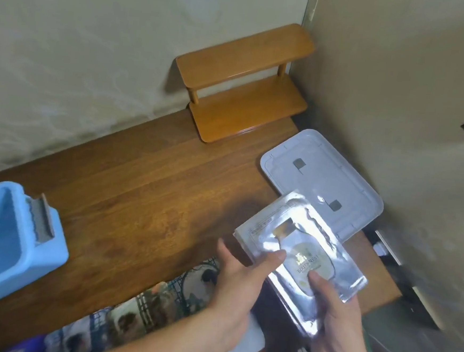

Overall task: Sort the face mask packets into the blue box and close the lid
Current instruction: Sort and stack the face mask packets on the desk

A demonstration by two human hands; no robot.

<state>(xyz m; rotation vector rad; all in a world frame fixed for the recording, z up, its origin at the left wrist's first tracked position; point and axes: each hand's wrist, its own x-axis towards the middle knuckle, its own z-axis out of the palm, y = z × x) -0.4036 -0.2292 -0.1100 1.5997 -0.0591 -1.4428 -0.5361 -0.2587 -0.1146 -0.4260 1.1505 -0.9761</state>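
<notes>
Both hands, left hand (241, 276) and right hand (333, 320), grip a silver stack of face mask packets (299, 253) above the desk (141, 182); the blue box (6, 241) sits open far left.

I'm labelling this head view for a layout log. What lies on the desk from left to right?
blue box → left hand → silver face mask packets held in both hands → right hand. The white lid and wooden shelf overlap these in the order, so they are omitted.

Home rm: wood desk (141, 185) w/ small shelf (245, 93), wallpapered walls.
</notes>
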